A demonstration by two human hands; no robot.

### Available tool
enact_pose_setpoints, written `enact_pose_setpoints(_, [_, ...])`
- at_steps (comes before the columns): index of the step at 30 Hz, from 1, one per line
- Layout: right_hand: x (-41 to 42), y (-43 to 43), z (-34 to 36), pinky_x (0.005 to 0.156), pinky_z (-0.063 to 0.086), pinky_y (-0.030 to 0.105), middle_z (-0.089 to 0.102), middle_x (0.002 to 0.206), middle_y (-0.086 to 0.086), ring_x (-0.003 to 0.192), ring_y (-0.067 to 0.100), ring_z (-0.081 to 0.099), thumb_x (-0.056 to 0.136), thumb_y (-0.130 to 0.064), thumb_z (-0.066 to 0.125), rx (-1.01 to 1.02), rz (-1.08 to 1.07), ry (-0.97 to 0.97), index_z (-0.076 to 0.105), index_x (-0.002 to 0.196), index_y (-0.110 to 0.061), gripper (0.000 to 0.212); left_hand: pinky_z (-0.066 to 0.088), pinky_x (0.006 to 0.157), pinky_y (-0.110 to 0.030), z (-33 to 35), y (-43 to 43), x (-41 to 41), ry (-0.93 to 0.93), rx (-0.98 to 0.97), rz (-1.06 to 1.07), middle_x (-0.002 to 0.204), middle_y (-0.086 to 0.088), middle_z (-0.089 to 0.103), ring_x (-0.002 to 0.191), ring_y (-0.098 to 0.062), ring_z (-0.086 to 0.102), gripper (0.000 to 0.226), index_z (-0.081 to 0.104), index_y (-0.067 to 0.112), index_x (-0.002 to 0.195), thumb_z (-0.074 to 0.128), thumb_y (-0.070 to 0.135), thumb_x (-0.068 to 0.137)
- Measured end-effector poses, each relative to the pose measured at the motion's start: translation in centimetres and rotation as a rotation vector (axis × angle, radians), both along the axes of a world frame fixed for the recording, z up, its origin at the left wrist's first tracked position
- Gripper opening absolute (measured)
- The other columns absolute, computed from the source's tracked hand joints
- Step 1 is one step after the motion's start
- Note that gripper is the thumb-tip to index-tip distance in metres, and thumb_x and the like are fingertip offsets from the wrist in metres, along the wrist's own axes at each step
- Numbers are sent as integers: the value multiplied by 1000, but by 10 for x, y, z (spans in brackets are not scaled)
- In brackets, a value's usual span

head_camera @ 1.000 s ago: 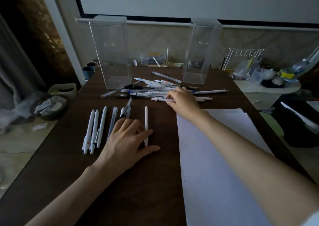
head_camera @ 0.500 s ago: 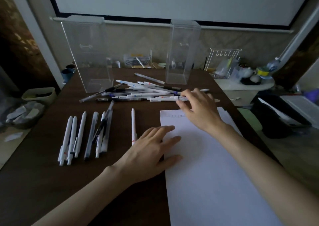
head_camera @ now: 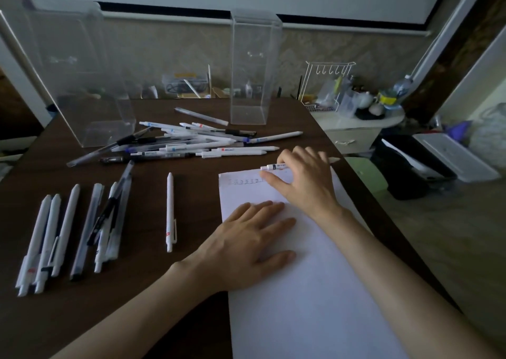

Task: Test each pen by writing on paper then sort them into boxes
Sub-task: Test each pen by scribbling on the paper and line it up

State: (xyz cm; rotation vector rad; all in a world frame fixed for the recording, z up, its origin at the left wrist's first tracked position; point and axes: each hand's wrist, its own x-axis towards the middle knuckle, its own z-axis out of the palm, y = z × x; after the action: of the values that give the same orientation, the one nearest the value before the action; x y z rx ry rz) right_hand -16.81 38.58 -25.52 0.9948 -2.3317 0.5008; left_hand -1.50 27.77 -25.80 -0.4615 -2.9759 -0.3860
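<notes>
**Light, slick pen at the paper's edge**

Our right grip (head_camera: 304, 183) pinches a white pen (head_camera: 273, 166) at the top edge of the paper (head_camera: 301, 317); our left grip (head_camera: 246, 243) lies spread flat on the sheet, pinning it to the desk (head_camera: 137, 317). We judge the pen light, stiff and slippery, best held low near the tip.

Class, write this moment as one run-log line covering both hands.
left hand: flat on paper | right hand: grips white pen at paper's top edge | test marks: one row near top edge
</notes>
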Motion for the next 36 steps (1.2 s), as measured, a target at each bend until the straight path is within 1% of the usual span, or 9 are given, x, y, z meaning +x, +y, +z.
enact_pose_setpoints(2, [-3,0,0,69,35,35,57,77,7,72,26,56,80,-54,52,-43,66,-1,64,84,-11,46,8,109,-28,1,0,0,6,3,7,149,-5,34,137,-19,28,63,40,26,140,25,62,91])
enact_pose_setpoints(6, [-5,6,6,68,48,33,60,87,18,77,21,56,91,-13,49,-362,180,-13,65,107,5,29,17,107,-27,0,-1,-2,-5,40,21,146,-2,38,133,-17,34,60,44,28,138,28,61,91])
enact_pose_setpoints(10, [3,9,17,81,45,32,60,92,9,87,20,55,94,-16,34,-513,176,-88,62,101,4,35,31,101,-32,1,-2,-7,9,57,41,136,2,48,122,-16,43,56,49,28,133,31,59,90])
enact_pose_setpoints(15, [10,2,13,60,45,19,68,68,2,58,2,57,97,-41,45,-611,161,-790,67,83,-17,35,16,109,-30,1,-2,-9,31,39,45,144,0,38,132,-18,33,58,40,32,140,28,60,91])
enact_pose_setpoints(18, [6,-1,11,55,42,17,59,54,-2,50,4,51,89,-23,64,-526,176,-847,58,71,-13,21,-2,112,-40,-5,-2,-10,7,15,86,156,-4,8,144,-24,4,63,19,39,146,20,65,89])
enact_pose_setpoints(20, [2,-3,11,50,38,18,53,45,-2,44,8,46,85,-13,66,-539,148,-909,47,66,-13,27,10,109,-47,-6,-1,-10,30,-27,102,152,-12,24,141,-32,19,62,29,35,144,23,64,90])
enact_pose_setpoints(24, [-4,-12,11,40,31,15,41,32,-5,33,5,38,76,0,57,-512,40,-874,35,57,-13,32,26,104,-49,-9,-1,-11,47,-56,116,143,-17,41,132,-37,37,61,43,29,139,27,62,89])
enact_pose_setpoints(29, [-1,-17,8,44,37,15,43,38,3,35,4,47,80,1,57,-556,65,-806,34,58,-12,34,21,108,-50,-8,-1,-11,14,-32,117,147,-15,35,136,-35,30,63,40,30,141,24,63,89])
enact_pose_setpoints(36, [-3,-18,6,46,39,21,40,32,-6,34,7,44,79,2,55,-524,63,-763,32,57,-14,35,16,109,-49,-11,-2,-12,31,-44,113,150,-15,29,138,-35,25,64,35,30,143,23,63,90])
